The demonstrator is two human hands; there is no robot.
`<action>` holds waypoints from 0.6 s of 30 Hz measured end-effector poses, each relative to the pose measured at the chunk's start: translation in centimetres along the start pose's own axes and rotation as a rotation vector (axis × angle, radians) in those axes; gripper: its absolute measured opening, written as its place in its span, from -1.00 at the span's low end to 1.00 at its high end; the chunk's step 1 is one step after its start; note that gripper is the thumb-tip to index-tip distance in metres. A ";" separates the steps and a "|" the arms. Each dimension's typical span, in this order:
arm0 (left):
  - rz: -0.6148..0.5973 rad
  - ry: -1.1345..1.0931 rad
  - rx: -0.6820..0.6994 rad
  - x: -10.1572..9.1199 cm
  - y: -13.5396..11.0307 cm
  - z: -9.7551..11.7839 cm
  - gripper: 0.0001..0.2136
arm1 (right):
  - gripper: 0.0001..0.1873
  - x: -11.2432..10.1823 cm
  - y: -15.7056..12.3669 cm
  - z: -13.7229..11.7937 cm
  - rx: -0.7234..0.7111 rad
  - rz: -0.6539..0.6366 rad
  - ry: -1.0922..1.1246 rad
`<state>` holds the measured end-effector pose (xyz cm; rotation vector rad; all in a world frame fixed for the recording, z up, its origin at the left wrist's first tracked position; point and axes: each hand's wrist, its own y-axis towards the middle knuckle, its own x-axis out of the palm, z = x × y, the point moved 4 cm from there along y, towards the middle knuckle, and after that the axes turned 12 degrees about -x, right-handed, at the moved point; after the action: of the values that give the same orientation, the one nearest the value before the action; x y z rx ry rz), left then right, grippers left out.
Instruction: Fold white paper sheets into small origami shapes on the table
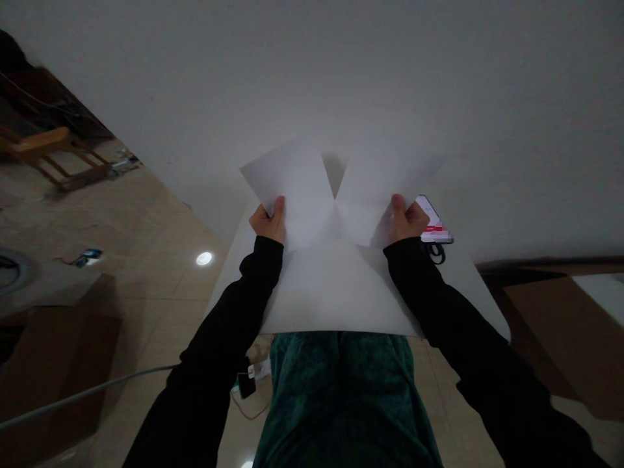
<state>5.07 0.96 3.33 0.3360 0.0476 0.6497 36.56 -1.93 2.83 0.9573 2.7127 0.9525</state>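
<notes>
A white sheet of paper is held up above the white table. A V-shaped gap opens from its top edge down to about the middle, and below that point the two halves appear joined. My left hand pinches the left half, thumb on the near face. On the other side, my right hand grips the right half the same way. Just beyond my right hand lies a phone with a lit screen, partly covered by that hand. A dark looped cord sits beside the phone.
A pale wall rises behind the table. Cardboard boxes stand at left and right. A wooden chair is at the far left. A grey cable runs toward my left arm.
</notes>
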 end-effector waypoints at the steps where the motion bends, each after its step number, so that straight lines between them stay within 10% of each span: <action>1: 0.004 0.007 0.008 -0.1 0.2 0.0 -0.71 | -0.56 -0.4 0.2 -0.3 -0.021 0.047 -0.026; 18: 0.107 0.037 0.007 -2.6 4.1 0.4 -0.71 | -0.76 -3.2 3.5 0.3 -0.016 0.459 0.183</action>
<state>0.65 2.31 4.87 0.3350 0.0677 0.7622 41.08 -1.56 4.35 1.6075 2.6712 1.1811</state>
